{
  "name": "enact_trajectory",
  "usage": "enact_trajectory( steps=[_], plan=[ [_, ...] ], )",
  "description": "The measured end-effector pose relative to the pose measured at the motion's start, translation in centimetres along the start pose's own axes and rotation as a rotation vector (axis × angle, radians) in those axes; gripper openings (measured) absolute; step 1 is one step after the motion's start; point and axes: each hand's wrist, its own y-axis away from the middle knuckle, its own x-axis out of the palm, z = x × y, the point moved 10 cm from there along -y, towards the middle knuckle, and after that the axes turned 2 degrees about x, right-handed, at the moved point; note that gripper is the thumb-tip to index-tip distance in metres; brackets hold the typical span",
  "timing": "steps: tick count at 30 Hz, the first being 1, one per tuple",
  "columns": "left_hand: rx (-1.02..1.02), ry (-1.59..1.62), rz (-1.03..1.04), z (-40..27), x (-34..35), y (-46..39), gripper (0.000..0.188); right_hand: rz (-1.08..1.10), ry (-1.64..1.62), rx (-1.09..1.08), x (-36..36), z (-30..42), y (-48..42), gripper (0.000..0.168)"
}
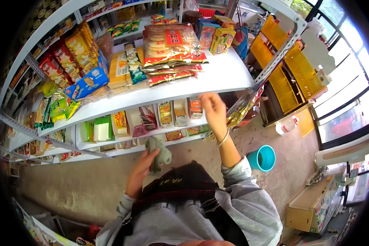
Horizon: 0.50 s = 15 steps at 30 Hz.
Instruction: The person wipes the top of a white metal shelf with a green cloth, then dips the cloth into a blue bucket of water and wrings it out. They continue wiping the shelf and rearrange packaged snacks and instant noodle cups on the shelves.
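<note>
Below the edge of a white metal shelf (227, 72), my left hand (146, 161) grips a folded grey-green cloth (157, 153). My right hand (213, 106) is raised near the shelf's front edge, its fingers curled; whether they hold anything small cannot be told. Large bags of rice crackers (172, 46) lie stacked on the shelf. To their right stand snack boxes (223, 41), and to their left lie a green snack packet (134, 63) and a pack of yellowish sticks (118, 69). Farther left are a blue box (87, 83) and upright red and yellow snack packs (81, 44).
Lower shelves hold white bins (173, 113) of small packets. A turquoise bucket (261, 158) stands on the concrete floor at right. Beyond it are a large plastic bottle (286, 125) and a rack with yellow perforated panels (276, 89). A glass-fronted counter (315, 204) is at lower right.
</note>
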Motion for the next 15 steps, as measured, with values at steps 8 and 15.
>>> enact_trajectory(
  steps=[8, 15],
  plan=[
    [0.272, -0.15, 0.13, -5.6, 13.1, -4.6, 0.046, 0.503, -0.166, 0.045, 0.8, -3.7, 6.8, 0.057],
    [0.531, -1.101, 0.096, -12.6, 22.6, -4.0, 0.042, 0.431, -0.462, 0.412, -1.4, -6.6, 4.9, 0.041]
  ],
)
